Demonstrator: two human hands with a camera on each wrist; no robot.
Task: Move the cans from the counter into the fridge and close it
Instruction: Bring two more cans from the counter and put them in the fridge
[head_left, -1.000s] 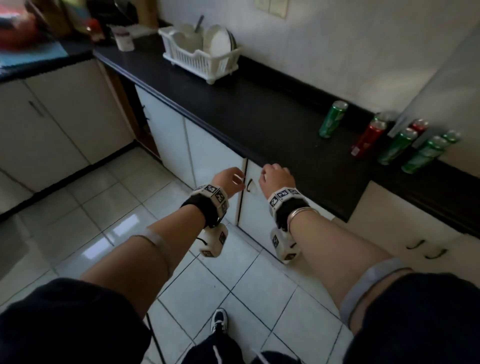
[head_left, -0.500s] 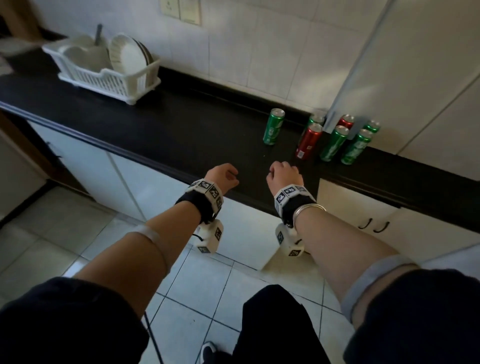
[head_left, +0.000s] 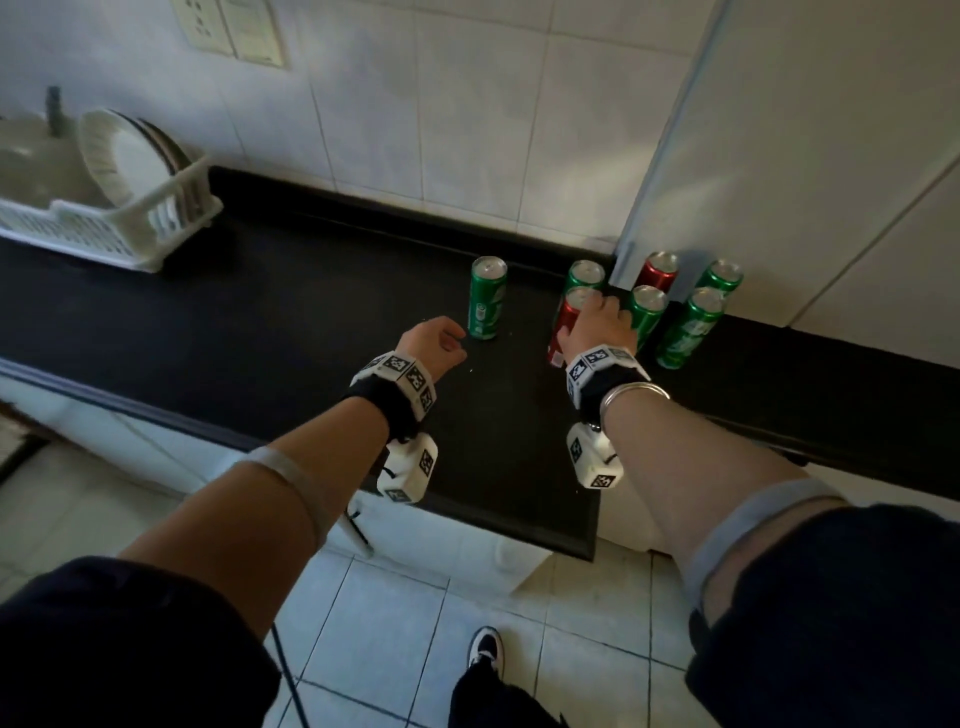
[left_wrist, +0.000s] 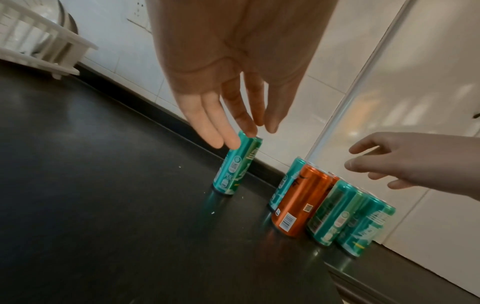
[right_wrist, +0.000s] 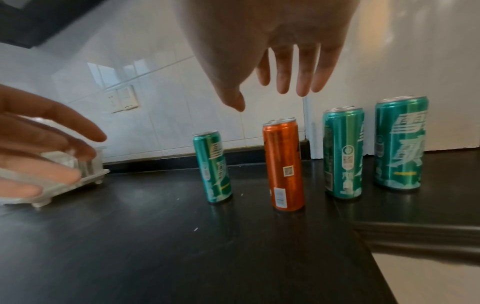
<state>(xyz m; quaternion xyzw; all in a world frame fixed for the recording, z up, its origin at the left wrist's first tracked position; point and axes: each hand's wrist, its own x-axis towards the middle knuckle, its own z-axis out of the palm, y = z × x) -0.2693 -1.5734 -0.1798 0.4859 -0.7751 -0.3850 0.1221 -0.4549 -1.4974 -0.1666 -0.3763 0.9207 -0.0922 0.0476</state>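
Several slim cans stand on the black counter (head_left: 260, 322) beside the white fridge (head_left: 810, 130). A lone green can (head_left: 487, 305) stands left of the group. The front red can (head_left: 563, 325) stands by green cans (head_left: 688, 327) and a rear red can (head_left: 657, 270). My left hand (head_left: 434, 343) hovers open just left of the lone green can (left_wrist: 235, 166), fingers (left_wrist: 228, 139) near its top, not touching. My right hand (head_left: 602, 325) hangs open above the front red can (right_wrist: 284, 166), fingers (right_wrist: 302, 82) spread and holding nothing. The fridge door is shut.
A white dish rack (head_left: 104, 218) with plates stands at the counter's far left. Tiled wall (head_left: 415, 104) with a socket plate runs behind. White cabinets and a tiled floor (head_left: 395, 623) lie below the counter edge.
I have stepped closer to the counter. Both hands rose from the counter's front edge and reached forward over it to the cans, uncurling from loose fists to spread fingers.
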